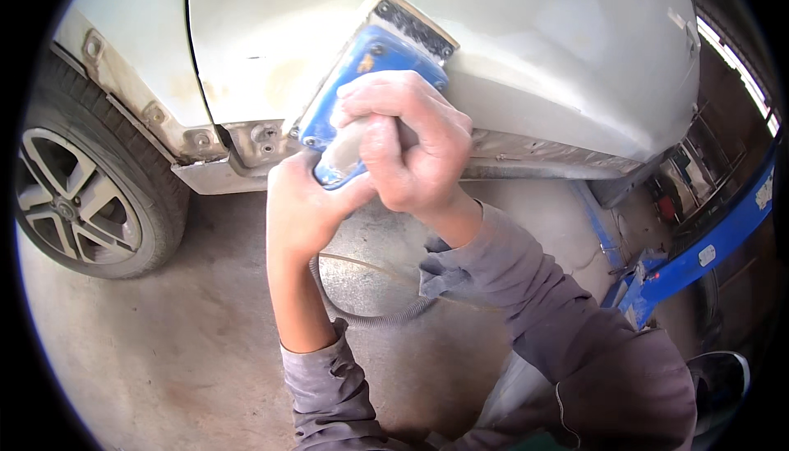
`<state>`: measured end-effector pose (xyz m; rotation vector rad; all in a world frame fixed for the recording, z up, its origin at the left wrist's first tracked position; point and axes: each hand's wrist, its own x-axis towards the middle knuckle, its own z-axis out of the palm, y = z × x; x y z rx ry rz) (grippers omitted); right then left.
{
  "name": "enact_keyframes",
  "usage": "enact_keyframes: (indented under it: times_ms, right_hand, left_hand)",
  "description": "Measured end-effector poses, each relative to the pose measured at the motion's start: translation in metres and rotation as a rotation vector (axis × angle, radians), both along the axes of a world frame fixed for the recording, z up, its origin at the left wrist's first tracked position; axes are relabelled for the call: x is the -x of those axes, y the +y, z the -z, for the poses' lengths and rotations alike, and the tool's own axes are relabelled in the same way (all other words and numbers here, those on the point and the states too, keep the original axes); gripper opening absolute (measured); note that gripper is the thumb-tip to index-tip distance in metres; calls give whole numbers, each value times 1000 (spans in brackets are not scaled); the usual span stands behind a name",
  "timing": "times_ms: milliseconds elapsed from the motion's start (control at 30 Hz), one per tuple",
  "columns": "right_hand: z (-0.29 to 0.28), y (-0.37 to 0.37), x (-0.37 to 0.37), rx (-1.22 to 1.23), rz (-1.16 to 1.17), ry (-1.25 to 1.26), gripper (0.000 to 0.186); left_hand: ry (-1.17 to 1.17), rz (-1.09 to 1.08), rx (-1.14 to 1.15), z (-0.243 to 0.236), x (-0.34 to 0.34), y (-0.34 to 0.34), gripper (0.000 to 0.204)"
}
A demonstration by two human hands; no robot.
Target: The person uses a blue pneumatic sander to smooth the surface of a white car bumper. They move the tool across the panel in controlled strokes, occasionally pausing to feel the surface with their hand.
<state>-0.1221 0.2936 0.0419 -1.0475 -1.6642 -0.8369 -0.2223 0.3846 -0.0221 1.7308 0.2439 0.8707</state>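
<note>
A blue sander [386,55] with a long flat base lies tilted against the pale car door [526,23]. My right hand [415,134] is closed over the sander's upper body, fingers curled round it. Lower and to the left, my left hand [308,204] wraps the rear end of the tool, its thumb across the near side. Whitish dust coats my fingers and the sander. The sander's underside is hidden against the panel, where sanded patches show around it.
At the left stands a car wheel [74,204]. Below the door runs a bare, scuffed sill [542,147]. A ribbed grey hose [382,318] curves over the concrete floor [189,352] beneath my arms. A blue metal arm [707,245] slants across the right side.
</note>
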Motion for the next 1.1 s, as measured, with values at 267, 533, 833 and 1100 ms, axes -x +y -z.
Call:
enact_keyframes:
  times_ms: [267, 533, 833, 1100]
  right_hand:
    - [29, 40, 18, -134, -80, 68, 19]
    - [38, -93, -56, 14, 166, 195, 15]
    - [-8, 19, 1, -204, -76, 122, 16]
    - [47, -112, -76, -54, 172, 202, 17]
  left_hand:
    - [-242, -8, 16, 50, 1, 20, 53]
    - [102, 49, -147, 35, -73, -78, 66]
    - [-202, -154, 48, -8, -7, -14, 42]
    - [93, 75, -166, 29, -81, -95, 61]
